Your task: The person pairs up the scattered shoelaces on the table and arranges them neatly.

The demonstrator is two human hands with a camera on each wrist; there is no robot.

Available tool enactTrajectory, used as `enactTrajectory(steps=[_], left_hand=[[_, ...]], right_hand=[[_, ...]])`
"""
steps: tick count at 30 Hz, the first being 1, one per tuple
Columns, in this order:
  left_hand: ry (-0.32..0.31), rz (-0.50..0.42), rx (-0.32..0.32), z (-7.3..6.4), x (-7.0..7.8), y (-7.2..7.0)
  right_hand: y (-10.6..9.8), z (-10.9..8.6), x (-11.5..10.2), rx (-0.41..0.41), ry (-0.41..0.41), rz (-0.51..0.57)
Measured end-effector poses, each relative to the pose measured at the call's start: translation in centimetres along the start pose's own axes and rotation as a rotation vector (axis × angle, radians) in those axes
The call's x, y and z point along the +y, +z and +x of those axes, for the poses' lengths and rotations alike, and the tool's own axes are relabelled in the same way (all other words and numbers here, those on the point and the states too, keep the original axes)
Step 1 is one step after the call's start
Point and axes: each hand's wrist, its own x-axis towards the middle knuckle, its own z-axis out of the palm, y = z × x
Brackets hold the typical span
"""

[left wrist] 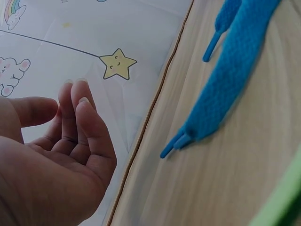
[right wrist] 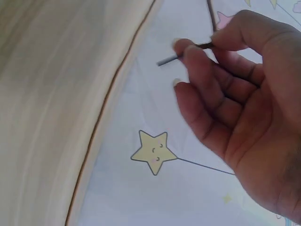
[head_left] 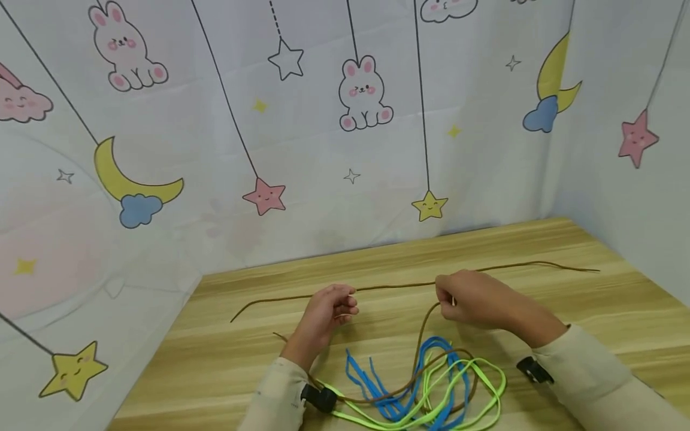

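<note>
The right hand (head_left: pixel 474 299) pinches a thin brown cord (head_left: pixel 421 333) near its tip, likely for control, its length trailing onto the wood-grained surface (head_left: pixel 582 299). The loosely curled left hand (head_left: pixel 325 314), apart, holds nothing.

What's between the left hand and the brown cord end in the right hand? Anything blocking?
Nothing visible blocks the gap from the left hand to the brown cord end pinched in the right hand. Another brown cord runs just beyond both hands; the blue laces and green laces lie nearer the wearer.
</note>
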Motion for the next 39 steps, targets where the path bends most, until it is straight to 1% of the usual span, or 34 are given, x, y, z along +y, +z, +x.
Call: enactTrajectory(steps=[7,11,16,18,20,25,28,30,33,39], left_hand=[[-0.002,0.019,-0.071,-0.6,0.3,0.9],[-0.012,0.036,-0.119,-1.1,0.7,1.7],[-0.021,0.081,-0.201,-1.5,0.7,2.7],[-0.02,0.11,-0.253,-1.7,0.7,3.1],[-0.013,0.142,-0.323,-1.9,0.8,3.6],[0.022,0.198,-0.529,-2.6,1.1,5.2],[0.041,0.218,-0.614,-3.1,1.4,6.1],[0.046,0.223,-0.645,-3.3,1.5,6.5],[0.046,0.225,-0.661,-3.4,1.7,6.9],[0.057,0.236,-0.695,-3.5,1.5,7.0]], right_hand=[[-0.7,0.2,-0.9,0.112,-0.013,0.035],[-0.9,0.3,-1.3,0.231,-0.05,0.031],[-1.1,0.4,-1.7,0.383,-0.139,-0.016],[-1.1,0.5,-1.8,0.423,-0.164,-0.018],[-1.2,0.6,-1.9,0.456,-0.188,-0.006],[-1.5,0.7,-2.5,0.545,-0.246,0.005],[-1.9,0.8,-2.8,0.624,-0.29,0.0],[-2.3,0.8,-3.1,0.672,-0.317,-0.001],[-2.8,0.8,-3.5,0.726,-0.344,-0.01],[-3.3,0.4,-3.9,0.781,-0.328,-0.005]])
